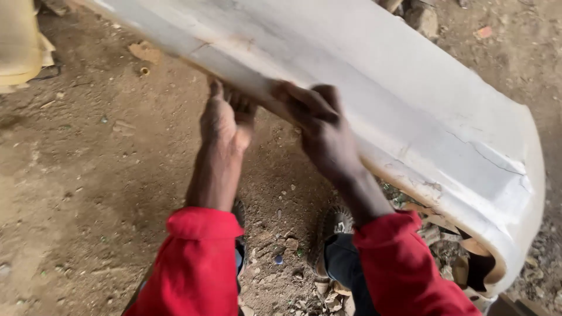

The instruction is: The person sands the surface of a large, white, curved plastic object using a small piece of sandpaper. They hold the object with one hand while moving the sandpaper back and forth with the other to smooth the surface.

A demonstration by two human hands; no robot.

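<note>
A long white car bumper (380,88), scuffed and cracked, runs from the top left down to the lower right above dirt ground. My left hand (225,120) grips its lower edge from beneath, fingers curled under the rim. Just to the right, my right hand (322,131) is shut over the same edge, with its fingers on the outer face. Both arms wear red sleeves (193,263). The bumper's curved end (503,257) hangs at the lower right, showing a brownish inner side.
The ground is bare dirt (88,187) with small stones and scraps. My sandalled foot (331,228) stands below the hands among rubble. A yellowish object (17,41) sits at the top left corner. Rocks (421,17) lie at the top right.
</note>
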